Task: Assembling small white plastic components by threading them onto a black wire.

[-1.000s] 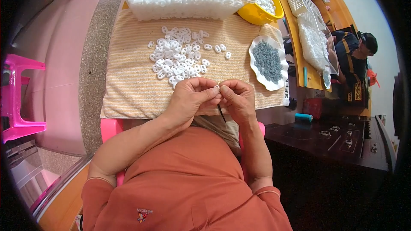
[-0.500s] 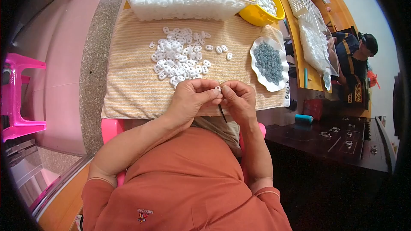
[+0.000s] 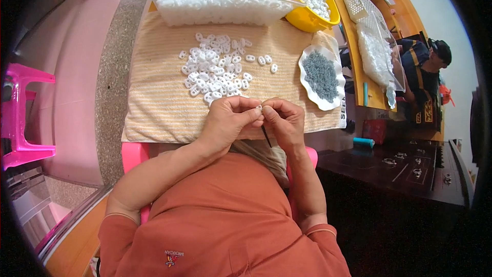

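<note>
In front of my chest, both hands meet over the near edge of the towel. My left hand [image 3: 228,121] is closed, thumb and forefinger pinching a small white oval piece [image 3: 260,107]. My right hand [image 3: 286,122] is closed too, its thumb and forefinger tips against that piece. Whatever sits inside the right fingers is hidden. A thin black stick [image 3: 266,136] slants down from between the hands; which one grips it I cannot tell. Beyond them lies a heap of white two-holed oval pieces [image 3: 210,69], with several loose ones [image 3: 261,60] to its right.
A striped towel [image 3: 154,107] covers the table. Toward the back stand a clear bin [image 3: 220,13] and a yellow bucket [image 3: 333,18], both holding white pieces. At right, a scalloped white dish [image 3: 306,92] holds small grey parts [image 3: 321,75]. Another person [image 3: 420,61] sits farther right. A pink stool [image 3: 25,118] stands left.
The right thumb and forefinger have shifted slightly at the white piece, which is now more covered. Both hands stay in nearly the same place.
</note>
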Motion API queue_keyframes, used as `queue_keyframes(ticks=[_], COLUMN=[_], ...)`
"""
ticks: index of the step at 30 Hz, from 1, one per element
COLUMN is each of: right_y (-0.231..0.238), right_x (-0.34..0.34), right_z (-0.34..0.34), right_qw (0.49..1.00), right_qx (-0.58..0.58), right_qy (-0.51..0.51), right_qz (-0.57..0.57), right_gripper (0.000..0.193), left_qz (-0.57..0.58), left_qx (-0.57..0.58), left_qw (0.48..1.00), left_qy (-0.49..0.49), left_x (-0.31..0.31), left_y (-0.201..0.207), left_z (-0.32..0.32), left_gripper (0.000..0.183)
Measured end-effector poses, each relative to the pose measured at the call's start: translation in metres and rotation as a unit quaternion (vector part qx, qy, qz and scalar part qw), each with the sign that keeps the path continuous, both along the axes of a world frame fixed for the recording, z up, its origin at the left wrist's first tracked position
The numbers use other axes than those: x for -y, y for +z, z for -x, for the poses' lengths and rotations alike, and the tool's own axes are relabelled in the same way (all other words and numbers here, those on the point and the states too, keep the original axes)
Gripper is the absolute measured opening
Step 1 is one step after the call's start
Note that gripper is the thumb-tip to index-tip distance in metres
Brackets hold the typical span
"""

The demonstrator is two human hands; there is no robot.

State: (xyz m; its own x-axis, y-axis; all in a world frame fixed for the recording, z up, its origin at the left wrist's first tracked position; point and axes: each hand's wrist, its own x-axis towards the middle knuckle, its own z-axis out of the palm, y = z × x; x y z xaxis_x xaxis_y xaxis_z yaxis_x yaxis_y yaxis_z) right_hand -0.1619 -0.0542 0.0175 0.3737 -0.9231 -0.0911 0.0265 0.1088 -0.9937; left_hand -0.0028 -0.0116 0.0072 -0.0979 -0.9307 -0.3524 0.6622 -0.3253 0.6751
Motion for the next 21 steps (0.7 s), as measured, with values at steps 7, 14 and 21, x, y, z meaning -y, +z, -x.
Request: queue_keyframes(ticks=[7, 14, 21], right_y=[-0.002, 0.015, 0.015], right_x=[0.000, -0.002, 0.022], right_z=[-0.001, -0.006, 0.013], right_qw=[1.000, 0.999, 0.996], right_qx=[-0.005, -0.008, -0.087], right_qy=[-0.026, -0.033, -0.005], right_qz=[-0.007, 0.000, 0.025], right_gripper=[0.007, 0.007, 0.012], left_qz=[-0.010, -0.016, -0.024], left_qx=[-0.008, -0.020, -0.020], left_qw=[1.000, 1.000, 0.999], left_qy=[0.003, 0.000, 0.015], left_x=[0.002, 0.002, 0.002], left_y=[0.001, 0.004, -0.001], left_z=[-0.001, -0.002, -0.001], left_gripper=[0.017, 0.017, 0.018])
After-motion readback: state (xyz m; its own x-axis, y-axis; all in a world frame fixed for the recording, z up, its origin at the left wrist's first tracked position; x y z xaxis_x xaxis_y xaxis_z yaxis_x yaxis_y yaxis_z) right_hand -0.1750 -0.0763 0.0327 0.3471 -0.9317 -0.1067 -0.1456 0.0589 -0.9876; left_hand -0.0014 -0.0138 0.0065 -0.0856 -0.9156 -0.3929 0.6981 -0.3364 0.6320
